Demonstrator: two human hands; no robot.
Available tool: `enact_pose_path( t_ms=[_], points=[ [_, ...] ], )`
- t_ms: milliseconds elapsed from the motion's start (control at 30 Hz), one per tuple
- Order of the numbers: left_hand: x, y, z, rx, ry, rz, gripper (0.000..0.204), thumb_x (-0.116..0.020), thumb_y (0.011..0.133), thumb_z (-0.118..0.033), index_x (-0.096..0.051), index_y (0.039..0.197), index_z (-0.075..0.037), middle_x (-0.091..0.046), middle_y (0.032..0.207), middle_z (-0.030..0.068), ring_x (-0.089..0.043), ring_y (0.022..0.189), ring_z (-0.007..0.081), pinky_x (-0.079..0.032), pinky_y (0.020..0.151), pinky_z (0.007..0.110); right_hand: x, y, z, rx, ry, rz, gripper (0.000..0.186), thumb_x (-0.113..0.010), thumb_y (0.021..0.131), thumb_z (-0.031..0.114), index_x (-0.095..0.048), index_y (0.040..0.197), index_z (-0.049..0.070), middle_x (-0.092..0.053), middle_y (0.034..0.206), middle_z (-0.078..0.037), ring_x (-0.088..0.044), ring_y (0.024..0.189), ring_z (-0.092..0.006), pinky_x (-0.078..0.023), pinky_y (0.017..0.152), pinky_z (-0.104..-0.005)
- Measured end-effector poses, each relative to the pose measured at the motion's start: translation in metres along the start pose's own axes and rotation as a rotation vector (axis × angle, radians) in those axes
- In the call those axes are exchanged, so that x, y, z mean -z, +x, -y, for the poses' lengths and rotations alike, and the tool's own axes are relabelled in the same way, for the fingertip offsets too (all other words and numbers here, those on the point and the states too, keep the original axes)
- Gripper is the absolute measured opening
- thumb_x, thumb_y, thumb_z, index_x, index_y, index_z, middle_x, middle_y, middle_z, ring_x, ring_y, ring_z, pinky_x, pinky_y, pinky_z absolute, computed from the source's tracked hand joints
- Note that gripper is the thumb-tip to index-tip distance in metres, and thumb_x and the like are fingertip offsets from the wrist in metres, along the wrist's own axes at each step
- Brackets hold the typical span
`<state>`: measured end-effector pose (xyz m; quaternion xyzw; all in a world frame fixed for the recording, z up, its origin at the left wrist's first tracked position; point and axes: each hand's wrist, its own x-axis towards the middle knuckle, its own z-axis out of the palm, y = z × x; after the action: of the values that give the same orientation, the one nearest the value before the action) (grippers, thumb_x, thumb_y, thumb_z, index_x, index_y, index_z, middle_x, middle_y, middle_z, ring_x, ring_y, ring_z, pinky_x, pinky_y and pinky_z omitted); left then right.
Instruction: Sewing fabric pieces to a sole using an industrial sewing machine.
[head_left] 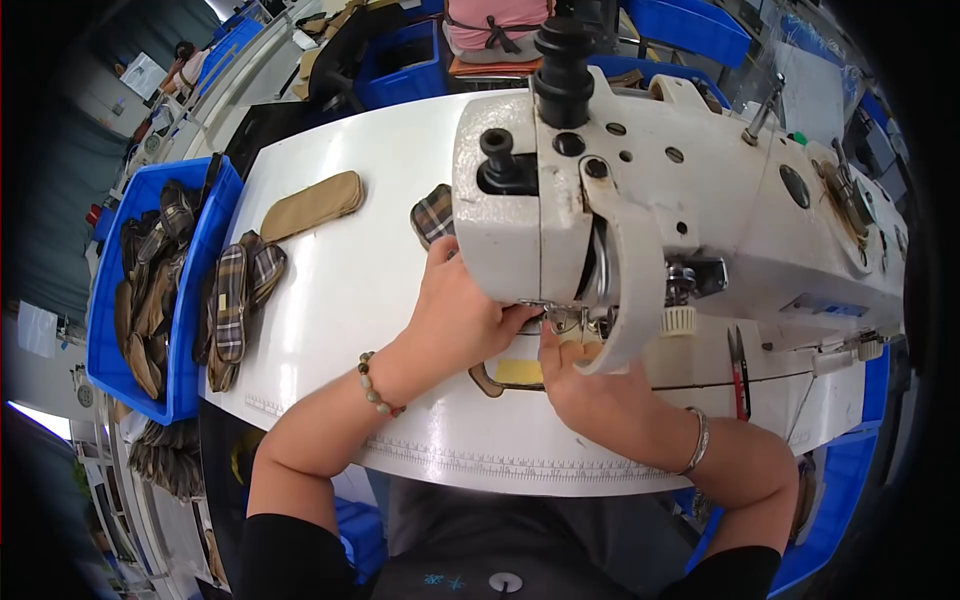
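A white sewing machine (640,200) stands over the pale work surface, and both my hands meet under its head. My left hand (450,318) is closed, thumb and fingertip pinching a dark edge of a fabric piece beside the presser foot (565,318). My right hand (598,390) is closed at the same spot, index fingertip up against the foot; the machine's arm covers part of it. A tan rounded edge of the fabric piece (486,381) shows below my hands; most of it is hidden. Beyond my left hand lies a plaid padded piece (433,215).
A tan oval piece (313,206) and a pile of plaid pieces (232,305) lie on the table's left. A blue bin (185,385) full of similar pieces stands beyond. Red-handled snips (740,375) lie right of my hand. A yellow patch (520,373) is near the needle.
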<state>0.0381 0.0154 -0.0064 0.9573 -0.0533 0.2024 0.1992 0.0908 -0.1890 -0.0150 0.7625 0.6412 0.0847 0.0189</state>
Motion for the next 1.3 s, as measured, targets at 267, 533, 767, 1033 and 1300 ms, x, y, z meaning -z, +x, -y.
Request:
enact_pose_path(
  t_ms=[267, 533, 767, 1033, 1300],
  points=[
    [0.008, 0.003, -0.011, 0.039, 0.038, -0.011, 0.027, -0.08, 0.073, -0.022, -0.075, 0.099, -0.02, -0.07, 0.078, 0.0008, -0.064, 0.083, 0.0249, -0.041, 0.089, 0.042, 0.003, 0.0, -0.001, 0.029, 0.051, -0.164, 0.037, -0.07, 0.066, 0.008, -0.067, 0.099, -0.008, -0.061, 0.061, -0.003, -0.059, 0.049, -0.0165, -0.044, 0.043, -0.0321],
    [0.005, 0.003, 0.0, 0.103, -0.18, 0.02, 0.022, -0.077, 0.076, -0.022, -0.074, 0.096, -0.013, -0.066, 0.069, 0.0126, -0.064, 0.062, 0.0324, -0.051, 0.056, 0.04, 0.005, 0.004, 0.0, -0.001, -0.052, -0.315, 0.038, -0.067, 0.065, 0.012, -0.071, 0.099, -0.004, -0.055, 0.061, 0.0, -0.053, 0.046, -0.0111, -0.04, 0.04, -0.0293],
    [-0.001, 0.001, 0.009, 0.188, -0.26, 0.085, 0.021, -0.076, 0.076, -0.021, -0.075, 0.096, -0.013, -0.066, 0.067, 0.0119, -0.064, 0.06, 0.0326, -0.051, 0.058, 0.039, -0.001, 0.009, -0.004, 0.055, -0.158, -0.361, 0.037, -0.066, 0.065, 0.011, -0.071, 0.099, -0.001, -0.056, 0.067, -0.002, -0.056, 0.054, -0.0145, -0.042, 0.042, -0.0281],
    [0.002, 0.005, -0.003, 0.172, -0.2, 0.051, 0.015, -0.075, 0.076, -0.022, -0.075, 0.086, -0.012, -0.065, 0.063, 0.0122, -0.064, 0.061, 0.0333, -0.051, 0.061, 0.042, -0.001, 0.002, 0.004, 0.051, -0.186, -0.199, 0.036, -0.062, 0.074, 0.013, -0.068, 0.106, -0.002, -0.055, 0.075, -0.002, -0.059, 0.06, -0.0148, -0.049, 0.047, -0.0284],
    [-0.002, 0.003, 0.003, 0.155, -0.159, 0.028, 0.016, -0.073, 0.076, -0.023, -0.075, 0.085, -0.011, -0.067, 0.065, 0.0118, -0.064, 0.062, 0.0339, -0.05, 0.062, 0.043, -0.004, 0.001, 0.01, -0.002, -0.039, -0.282, 0.04, -0.065, 0.074, 0.012, -0.068, 0.111, -0.002, -0.055, 0.065, -0.004, -0.06, 0.056, -0.0192, -0.05, 0.049, -0.0358]
  ],
)
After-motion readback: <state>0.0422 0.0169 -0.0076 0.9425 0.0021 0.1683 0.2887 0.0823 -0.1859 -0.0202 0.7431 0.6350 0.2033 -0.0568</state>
